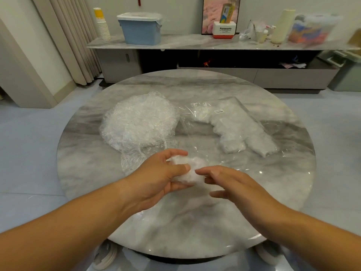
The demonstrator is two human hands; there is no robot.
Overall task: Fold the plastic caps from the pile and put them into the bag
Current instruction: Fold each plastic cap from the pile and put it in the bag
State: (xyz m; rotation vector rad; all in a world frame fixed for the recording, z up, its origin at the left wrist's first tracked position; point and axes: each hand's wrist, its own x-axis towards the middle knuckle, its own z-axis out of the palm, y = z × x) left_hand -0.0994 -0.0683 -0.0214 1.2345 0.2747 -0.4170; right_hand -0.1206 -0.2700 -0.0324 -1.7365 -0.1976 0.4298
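Head view, looking down on a round marble table (pixel 195 229).

- Left hand (pixel 154 178): grip closed round a bunched white cap (pixel 190 170), thumb pressed on top, fingers curled behind and under it. The cap is held just above the table, near the front middle.
- Right hand (pixel 236 184): grip open and holding nothing. Fingers are mostly straight and the index fingertip touches the right edge of the cap. The thumb is spread away from the fingers, toward the person.
- Pile of caps (pixel 138 120): loose, crinkled and clear, on the left-centre of the table, beyond the left hand. One flattened cap (pixel 130 163) trails from the front of the pile and sits just left of the left hand.
- Bag (pixel 252 112): clear, lying flat on the right-centre, just beside the pile. Its open side can't be made out.
- Folded caps (pixel 240 132) show through the bag as white bundles. A small label (pixel 219 111) sits near its far end.

Behind the table is a low sideboard (pixel 175 44) with a lidded blue box (pixel 140 31) and a stack of paper cups (pixel 102 26) on it. A curtain (pixel 68 36) hangs at far left.
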